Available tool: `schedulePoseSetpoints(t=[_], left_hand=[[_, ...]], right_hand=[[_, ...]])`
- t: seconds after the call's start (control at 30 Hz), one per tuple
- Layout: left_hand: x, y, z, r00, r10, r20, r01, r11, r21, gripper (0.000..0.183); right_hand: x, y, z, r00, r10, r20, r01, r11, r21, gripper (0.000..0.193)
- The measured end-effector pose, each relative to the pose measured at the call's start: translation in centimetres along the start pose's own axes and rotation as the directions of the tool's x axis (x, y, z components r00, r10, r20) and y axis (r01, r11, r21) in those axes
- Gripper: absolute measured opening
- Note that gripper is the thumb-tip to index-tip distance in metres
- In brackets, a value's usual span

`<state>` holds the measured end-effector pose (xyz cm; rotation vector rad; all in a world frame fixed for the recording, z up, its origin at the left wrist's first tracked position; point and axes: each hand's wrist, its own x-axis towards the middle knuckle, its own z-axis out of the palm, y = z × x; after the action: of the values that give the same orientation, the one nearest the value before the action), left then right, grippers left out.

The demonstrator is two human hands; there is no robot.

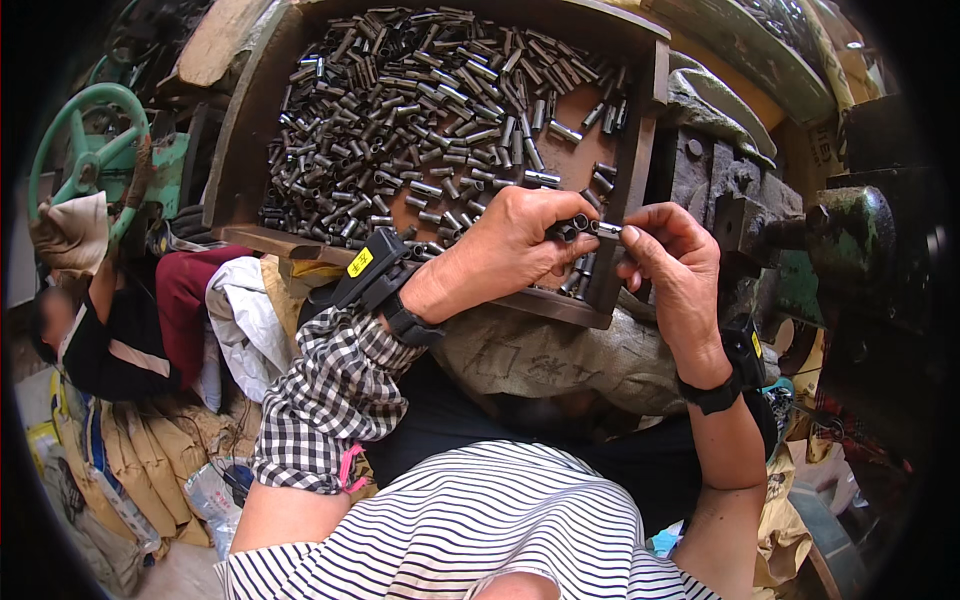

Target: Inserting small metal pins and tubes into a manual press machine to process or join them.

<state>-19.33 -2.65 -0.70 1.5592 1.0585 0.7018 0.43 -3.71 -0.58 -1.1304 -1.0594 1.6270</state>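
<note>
My left hand (505,245) is closed around a few short dark metal tubes (566,230), their round open ends turned toward my right hand. My right hand (678,258) pinches a shinier metal tube (608,231) between thumb and fingertips, right beside those tubes; whether they touch is hard to tell. Both hands are above the near right corner of a wooden tray (640,145). A heap of similar metal tubes (400,130) fills much of the tray, thickest at the left and middle, with several scattered along the right side.
Dark, greasy machinery (850,235) stands close on the right. At the left is a green handwheel (95,150), with another person (120,350) sitting near it. Grey sacking (560,355) hangs below the tray, over my lap. Stacked brown sacks (150,460) lie at lower left.
</note>
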Motion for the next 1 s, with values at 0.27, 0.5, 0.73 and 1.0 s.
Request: schedulePoseSetpoints(t=[0.27,0.5,0.73,1.0], left_hand=[[-0.2,0.5,0.2,0.995,-0.069,0.067,0.079,0.983,-0.164,0.017],[-0.2,1.1,-0.3,0.984,-0.18,-0.003,0.175,0.957,-0.23,0.018],[-0.2,0.9,-0.1,0.987,-0.124,-0.107,0.116,0.99,-0.08,0.018],[0.0,1.0,0.0,0.982,-0.19,0.002,0.184,0.949,-0.256,0.021]], right_hand=[[-0.2,-0.2,-0.4,1.0,0.026,0.016,-0.026,0.999,0.018,0.009],[-0.2,-0.2,-0.5,0.998,0.066,0.014,-0.066,0.997,0.044,0.009],[-0.1,0.1,-0.6,0.999,0.054,0.001,-0.054,0.997,0.055,0.009],[0.2,0.6,-1.0,0.999,0.045,0.001,-0.045,0.996,0.076,0.01]])
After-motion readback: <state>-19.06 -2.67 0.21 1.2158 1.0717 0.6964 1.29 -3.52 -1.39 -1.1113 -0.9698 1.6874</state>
